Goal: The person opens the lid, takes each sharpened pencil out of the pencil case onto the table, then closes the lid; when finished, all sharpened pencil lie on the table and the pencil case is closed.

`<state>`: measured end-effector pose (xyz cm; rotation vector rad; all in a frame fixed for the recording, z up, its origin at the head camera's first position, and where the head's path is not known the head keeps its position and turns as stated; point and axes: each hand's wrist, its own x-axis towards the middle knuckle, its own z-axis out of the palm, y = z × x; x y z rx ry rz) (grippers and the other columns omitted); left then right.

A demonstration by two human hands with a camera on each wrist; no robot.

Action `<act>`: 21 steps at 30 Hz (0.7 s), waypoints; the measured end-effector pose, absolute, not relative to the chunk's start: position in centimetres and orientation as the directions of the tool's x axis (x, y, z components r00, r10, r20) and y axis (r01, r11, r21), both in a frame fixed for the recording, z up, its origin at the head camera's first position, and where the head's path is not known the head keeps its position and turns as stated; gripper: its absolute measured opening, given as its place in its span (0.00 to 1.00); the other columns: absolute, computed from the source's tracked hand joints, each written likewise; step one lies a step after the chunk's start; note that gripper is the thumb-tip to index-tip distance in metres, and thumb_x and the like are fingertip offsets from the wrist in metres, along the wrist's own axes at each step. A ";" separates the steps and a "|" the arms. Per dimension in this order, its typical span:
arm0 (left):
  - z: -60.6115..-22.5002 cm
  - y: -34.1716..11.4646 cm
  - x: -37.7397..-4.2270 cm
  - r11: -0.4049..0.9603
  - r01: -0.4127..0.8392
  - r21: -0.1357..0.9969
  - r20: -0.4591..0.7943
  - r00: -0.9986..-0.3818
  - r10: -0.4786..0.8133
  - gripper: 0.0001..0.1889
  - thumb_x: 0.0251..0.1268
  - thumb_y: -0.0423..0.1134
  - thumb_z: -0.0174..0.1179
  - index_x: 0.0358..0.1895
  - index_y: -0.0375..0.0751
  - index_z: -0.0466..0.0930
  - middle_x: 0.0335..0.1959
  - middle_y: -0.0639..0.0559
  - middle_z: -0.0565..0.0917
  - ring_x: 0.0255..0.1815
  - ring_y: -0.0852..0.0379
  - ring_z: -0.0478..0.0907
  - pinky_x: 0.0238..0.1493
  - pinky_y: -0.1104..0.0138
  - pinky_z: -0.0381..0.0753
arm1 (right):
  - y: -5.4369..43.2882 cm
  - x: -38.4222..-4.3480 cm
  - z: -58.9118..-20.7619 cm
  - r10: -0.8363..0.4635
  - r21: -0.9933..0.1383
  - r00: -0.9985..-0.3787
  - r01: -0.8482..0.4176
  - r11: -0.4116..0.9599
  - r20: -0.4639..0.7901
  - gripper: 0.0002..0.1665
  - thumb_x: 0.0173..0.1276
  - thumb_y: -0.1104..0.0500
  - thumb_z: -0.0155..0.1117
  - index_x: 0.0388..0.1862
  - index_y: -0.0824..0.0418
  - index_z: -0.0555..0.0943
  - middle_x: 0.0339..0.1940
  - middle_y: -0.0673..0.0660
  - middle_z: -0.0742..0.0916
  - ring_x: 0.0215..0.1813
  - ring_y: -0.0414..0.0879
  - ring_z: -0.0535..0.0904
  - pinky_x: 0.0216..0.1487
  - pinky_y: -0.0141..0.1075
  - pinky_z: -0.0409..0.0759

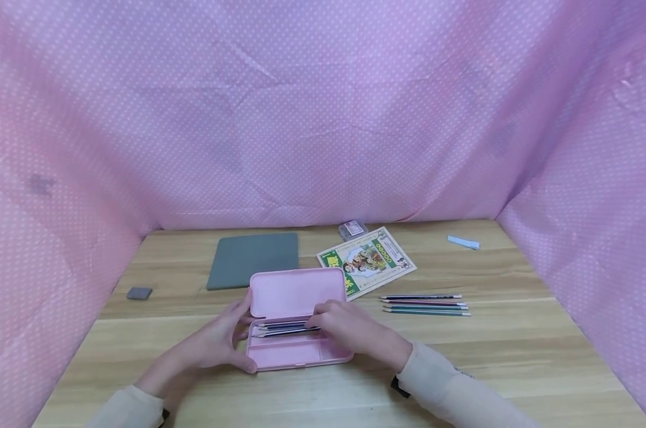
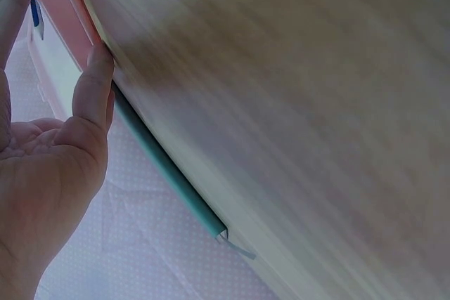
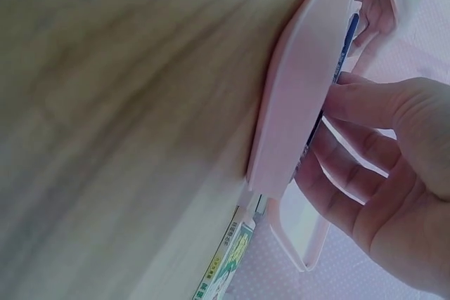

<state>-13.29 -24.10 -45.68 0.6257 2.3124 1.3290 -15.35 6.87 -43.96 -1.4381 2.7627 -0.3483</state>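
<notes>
I've got the pink case [image 1: 296, 293] at six o'clock; my left hand [image 1: 216, 340], spread, steadies its nine-o'clock end, my right hand [image 1: 345, 327] pinches dark pencils [image 1: 287, 332] inside (light, stiff, slick, I'd judge). Mid-shaft suits best.

A wood-grained table [image 1: 515, 368] is bearing an open pink case [image 1: 282, 356] between the left hand [image 1: 218, 336] and right hand [image 1: 349, 327]. A grey-green notebook [image 1: 253, 258] is lying beyond the left hand, a small grey block [image 1: 139, 293] left of that hand. Pencils [image 1: 424, 309] are lying right of the right hand; an illustrated booklet [image 1: 376, 267], clear box [image 1: 353, 229] and pale-blue strip [image 1: 463, 242] are resting beyond it.
</notes>
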 end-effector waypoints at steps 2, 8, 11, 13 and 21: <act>-45.7 -24.1 -13.2 0.446 0.188 0.875 -0.111 -0.819 0.563 0.75 0.40 0.44 0.84 0.82 0.37 0.29 0.75 0.29 0.51 0.70 0.37 0.67 0.65 0.57 0.77 | 6.9 -15.3 -44.0 -0.812 -0.201 -0.575 -0.811 0.550 0.098 0.13 0.69 0.64 0.67 0.49 0.52 0.90 0.42 0.48 0.88 0.45 0.40 0.83 0.46 0.30 0.85; -45.7 -24.1 -13.2 0.445 0.204 0.872 -0.097 -0.818 0.566 0.75 0.40 0.44 0.84 0.82 0.36 0.29 0.73 0.29 0.53 0.69 0.36 0.67 0.64 0.57 0.78 | 7.1 -15.4 -43.8 -0.830 -0.193 -0.541 -0.836 0.513 0.136 0.13 0.69 0.65 0.67 0.49 0.52 0.90 0.41 0.48 0.88 0.44 0.39 0.83 0.46 0.28 0.84; -45.6 -24.1 -13.3 0.446 0.209 0.870 -0.095 -0.817 0.569 0.75 0.40 0.45 0.84 0.82 0.36 0.30 0.73 0.29 0.54 0.69 0.37 0.68 0.63 0.57 0.78 | 7.3 -15.5 -43.3 -0.839 -0.186 -0.519 -0.851 0.491 0.163 0.14 0.69 0.65 0.67 0.50 0.53 0.89 0.42 0.48 0.88 0.45 0.39 0.83 0.48 0.27 0.84; -45.5 -24.0 -13.4 0.440 0.211 0.873 -0.092 -0.814 0.573 0.75 0.40 0.44 0.84 0.81 0.36 0.29 0.73 0.29 0.54 0.69 0.37 0.68 0.64 0.57 0.78 | 7.5 -15.5 -42.8 -0.839 -0.187 -0.517 -0.853 0.488 0.168 0.15 0.69 0.66 0.66 0.51 0.54 0.89 0.42 0.48 0.88 0.45 0.39 0.83 0.49 0.27 0.84; -45.4 -24.0 -13.4 0.429 0.184 0.884 -0.108 -0.813 0.572 0.76 0.39 0.43 0.85 0.81 0.35 0.29 0.76 0.28 0.48 0.70 0.37 0.67 0.64 0.58 0.78 | 9.8 -15.4 -40.9 -0.813 -0.279 -0.555 -0.820 0.499 0.178 0.17 0.65 0.69 0.69 0.51 0.55 0.89 0.42 0.49 0.87 0.43 0.40 0.82 0.44 0.28 0.84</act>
